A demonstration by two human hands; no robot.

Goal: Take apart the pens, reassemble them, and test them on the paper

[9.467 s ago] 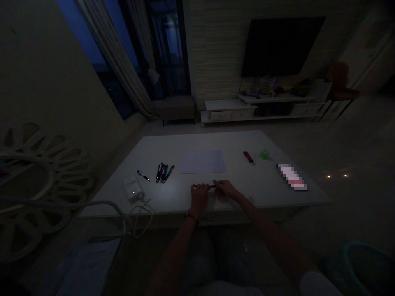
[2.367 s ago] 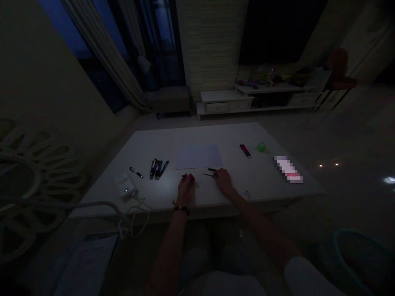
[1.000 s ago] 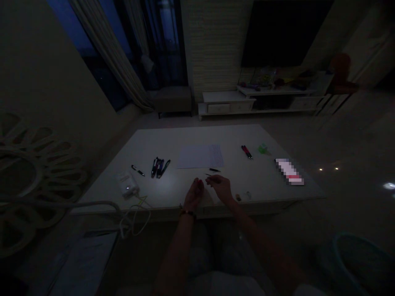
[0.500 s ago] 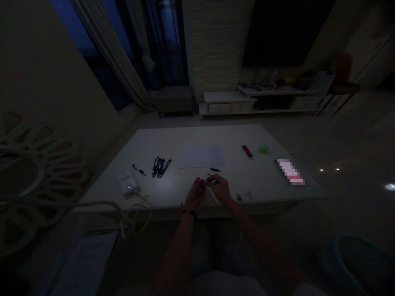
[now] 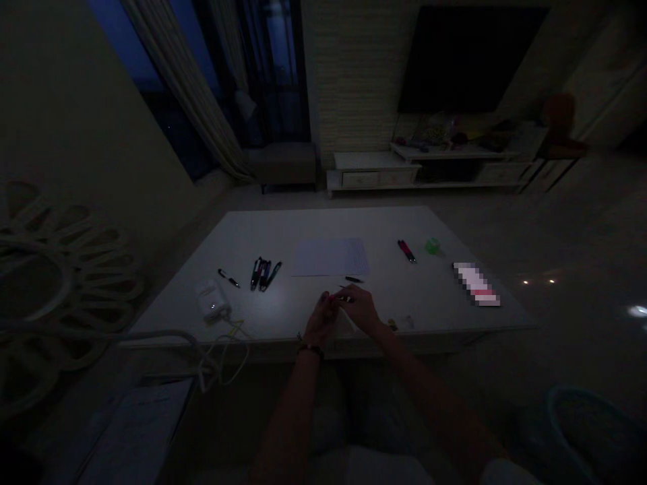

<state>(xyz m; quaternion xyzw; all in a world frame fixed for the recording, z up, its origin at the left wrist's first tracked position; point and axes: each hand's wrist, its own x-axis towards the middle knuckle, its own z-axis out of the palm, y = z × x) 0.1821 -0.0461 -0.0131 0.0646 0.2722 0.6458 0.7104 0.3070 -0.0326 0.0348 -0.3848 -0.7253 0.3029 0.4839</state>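
My left hand [image 5: 321, 320] is closed around a small red piece [image 5: 331, 297] at the near edge of the white table [image 5: 263, 229]; its kind is too dark to make out. The fingers of my right hand [image 5: 358, 307] are pinched against that piece, and whatever they hold is hidden. A thin dark tip [image 5: 342, 287] shows just beyond the right fingers. Just past my hands lies a dark pen part [image 5: 354, 279], with a sheet of paper [image 5: 328, 257] behind it. Small yellowish bits [image 5: 391, 325] lie beside my right wrist.
Several pens [image 5: 263, 273] lie in a group on the left, with a single pen [image 5: 229, 278] and a white charger box [image 5: 211, 300] with cables nearby. On the right are red pens [image 5: 406, 251], a green object [image 5: 432, 246] and a phone [image 5: 476, 284]. A bin [image 5: 581, 417] stands at lower right.
My right fingers have closed in on the red piece in my left hand, covering more of it. The view has shifted slightly; the things on the table stay in place.
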